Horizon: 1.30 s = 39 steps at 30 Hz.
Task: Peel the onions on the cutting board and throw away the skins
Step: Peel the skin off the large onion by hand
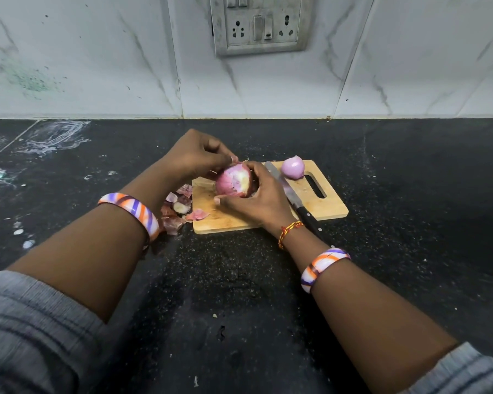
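— Over the board (322,207), what do we have in our grip?

— The onion (233,181). Our right hand (258,199) cups it from the right, thumb under its near side, fingers curled over the top. Our left hand (195,157) pinches at its top edge, fingertips together on a bit of skin there. The side facing us is partly bare, pale where the outer layer is off.

— And beyond the grip?

— A 2nd onion (293,167), already peeled, sits just right of and behind our right hand, on the far part of the board beside the handle slot. The knife (292,196) lies just right of that hand, blade on the board, black handle running off the near edge toward our wrist.

— The skins (180,210)?

— Heaped left of the grip, below our left wrist, mostly on the counter (410,180) at the board's left edge, 1 piece on the board itself.

— Anything behind?

— A socket plate (261,24) on the tiled wall.
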{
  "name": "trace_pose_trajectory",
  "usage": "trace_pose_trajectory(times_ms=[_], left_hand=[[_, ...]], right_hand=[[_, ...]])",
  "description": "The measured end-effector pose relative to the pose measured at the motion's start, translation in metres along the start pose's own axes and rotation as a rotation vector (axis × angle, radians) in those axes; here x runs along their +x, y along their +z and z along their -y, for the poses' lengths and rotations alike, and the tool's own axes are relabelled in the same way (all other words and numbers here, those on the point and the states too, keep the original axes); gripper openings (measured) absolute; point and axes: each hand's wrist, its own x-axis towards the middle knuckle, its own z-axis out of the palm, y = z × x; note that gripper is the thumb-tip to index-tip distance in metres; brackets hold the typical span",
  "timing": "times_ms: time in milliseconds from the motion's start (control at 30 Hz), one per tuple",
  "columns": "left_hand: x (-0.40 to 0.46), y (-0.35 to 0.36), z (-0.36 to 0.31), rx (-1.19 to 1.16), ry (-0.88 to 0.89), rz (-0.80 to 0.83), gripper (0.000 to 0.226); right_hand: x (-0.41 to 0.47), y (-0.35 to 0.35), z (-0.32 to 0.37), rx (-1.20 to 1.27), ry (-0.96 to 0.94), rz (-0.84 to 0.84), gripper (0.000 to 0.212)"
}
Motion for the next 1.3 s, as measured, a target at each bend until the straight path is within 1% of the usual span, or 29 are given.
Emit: trace_pose_trajectory(times_ms=[67,133,233,300,433,500,867,1000,1167,1300], left_hand=[[0.0,-0.002,0.001,0.01,0.004,-0.011,0.007],[0.0,-0.002,0.0,0.072,0.038,-0.035,0.009],[0.001,0.0,0.001,0.189,0.099,-0.102,0.012],[0.003,0.001,0.003,0.216,0.11,-0.133,0.012],[0.0,0.003,0.001,0.132,0.067,-0.041,0.013],[-0.001,0.003,-0.002,0.119,0.054,-0.028,0.015],[0.001,0.008,-0.01,0.231,0.087,-0.075,0.006],[0.002,0.009,-0.008,0.219,0.086,-0.089,0.011],[0.002,0.015,-0.013,0.375,0.118,-0.131,0.011],[0.002,0.016,-0.016,0.373,0.071,-0.142,0.011]], right_hand=[[0.0,-0.002,0.0,0.005,-0.012,-0.004,0.062],[-0.001,-0.003,-0.001,0.013,-0.026,-0.018,0.061],[-0.001,-0.003,-0.003,0.028,-0.029,-0.06,0.066],[-0.001,-0.003,-0.005,0.048,-0.025,-0.086,0.068],[0.001,-0.008,-0.008,0.105,0.025,-0.125,0.068],[0.002,-0.009,-0.01,0.108,0.027,-0.129,0.069],[0.003,-0.009,-0.012,0.107,0.025,-0.126,0.07],[0.003,-0.01,-0.012,0.127,0.049,-0.13,0.071],[0.004,-0.011,-0.01,0.134,0.088,-0.123,0.07],[0.003,-0.011,-0.01,0.129,0.089,-0.127,0.069]])
